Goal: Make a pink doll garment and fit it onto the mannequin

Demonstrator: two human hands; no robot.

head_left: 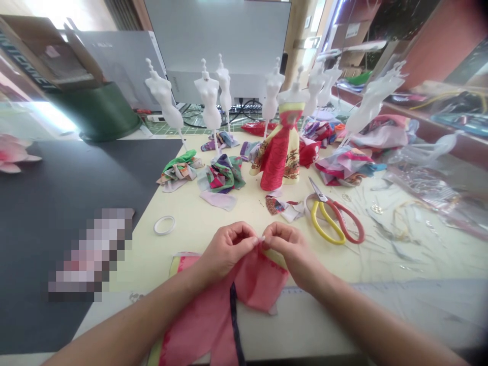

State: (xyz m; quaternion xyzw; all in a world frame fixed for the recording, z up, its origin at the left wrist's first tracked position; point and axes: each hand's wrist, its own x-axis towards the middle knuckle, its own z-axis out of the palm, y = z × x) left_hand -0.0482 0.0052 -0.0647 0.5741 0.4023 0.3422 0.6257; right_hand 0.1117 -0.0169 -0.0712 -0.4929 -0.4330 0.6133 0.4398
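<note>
A piece of pink fabric [213, 310] with yellow-green edging and a dark strip hangs over the table's near side. Its top edge is pinched between the fingertips of both hands. My left hand [231, 249] grips it from the left, thumb against fingers. Close beside it, my right hand [292, 246] pinches the same edge from the right. A small whitish bit shows between the fingertips; I cannot make out what it is. Scissors [330, 216] with one yellow and one red handle lie partly spread to the right of my right hand.
Several white mini mannequins [211, 99] stand at the back, one in a red and yellow dress [280, 147]. Fabric scraps [224, 173] lie around their bases. A white ring [164, 225] sits left, beside a black mat [95, 178]. Plastic bags [430, 178] and loose thin pieces lie right.
</note>
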